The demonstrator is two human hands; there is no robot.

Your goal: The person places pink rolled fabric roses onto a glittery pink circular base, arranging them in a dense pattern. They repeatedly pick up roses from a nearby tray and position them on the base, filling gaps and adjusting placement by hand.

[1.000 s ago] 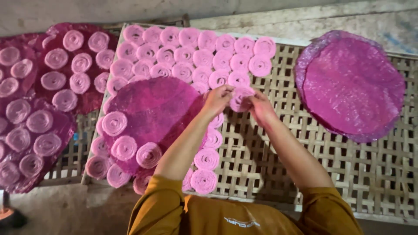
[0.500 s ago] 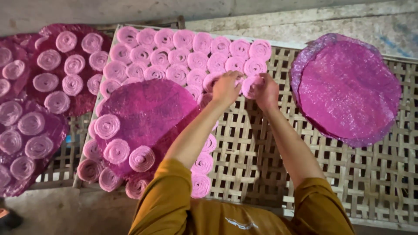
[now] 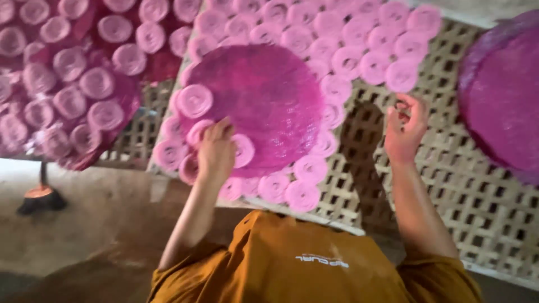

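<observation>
A round magenta mat point(image 3: 264, 95) lies on a bamboo lattice rack point(image 3: 449, 168), with pale pink coiled discs point(image 3: 342, 33) laid in rows around it. My left hand point(image 3: 216, 151) rests on the mat's near-left edge, fingers bent over a pink coil point(image 3: 245, 151) and beside another coil point(image 3: 193, 100). The back of the hand hides the grip. My right hand point(image 3: 407, 129) hovers over bare lattice just below the right end of the coil rows. Its fingers are loosely spread and hold nothing.
A second magenta mat point(image 3: 505, 101) lies on the rack at the far right. To the left, another rack holds dark pink mats covered with coils point(image 3: 73, 90). A dark stand with an orange top point(image 3: 39, 196) sits on the floor below it.
Both hands were together at the right end of the coil rows. My left hand has swung down and left onto the mat's near edge, my right hand has drawn back slightly, and the view has closed in.
</observation>
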